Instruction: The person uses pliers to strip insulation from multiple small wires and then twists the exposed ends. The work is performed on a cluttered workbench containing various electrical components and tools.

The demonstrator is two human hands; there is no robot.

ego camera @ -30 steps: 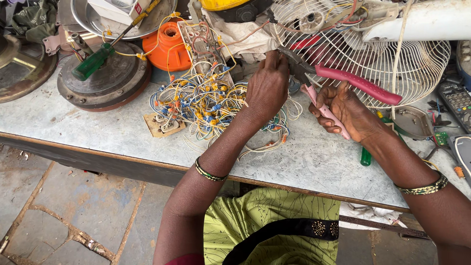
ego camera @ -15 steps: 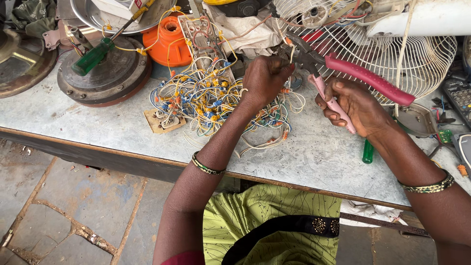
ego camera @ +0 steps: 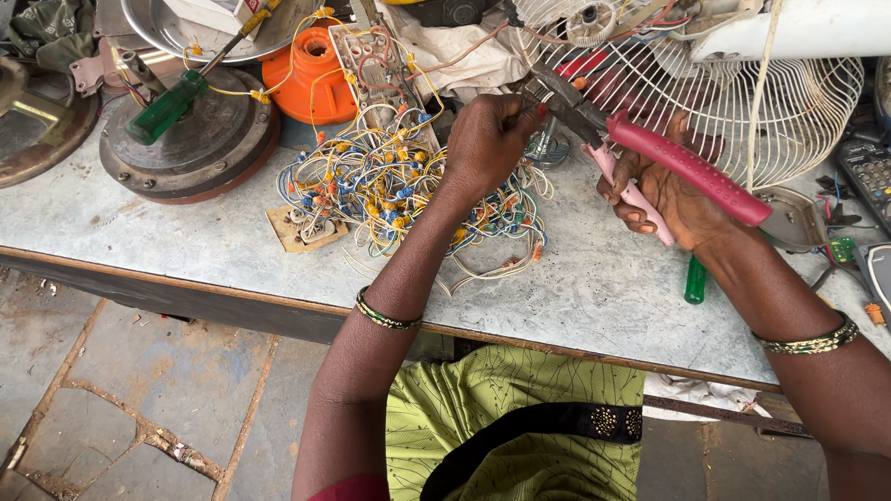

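My left hand (ego camera: pixel 490 139) is closed over the top of a tangle of coloured wires (ego camera: pixel 399 186) on the grey workbench (ego camera: pixel 186 232), pinching something small near the plier jaws; what it pinches is hidden. My right hand (ego camera: pixel 664 190) grips pink-handled pliers (ego camera: pixel 682 167), handles spread, the metal jaws pointing left and meeting my left fingertips. The wires lead up to a small circuit board (ego camera: pixel 376 56).
A white wire fan guard (ego camera: pixel 742 102) lies behind the pliers. A round metal motor disc (ego camera: pixel 200 148) with a green-handled screwdriver (ego camera: pixel 167 107) sits at left, an orange part (ego camera: pixel 311 70) beside it. A green handle (ego camera: pixel 696 280) lies by my right wrist. A remote (ego camera: pixel 868 172) at right.
Both hands have risen toward the bench's back. The pliers swung from pointing down to lying level, jaws now at my left fingertips.
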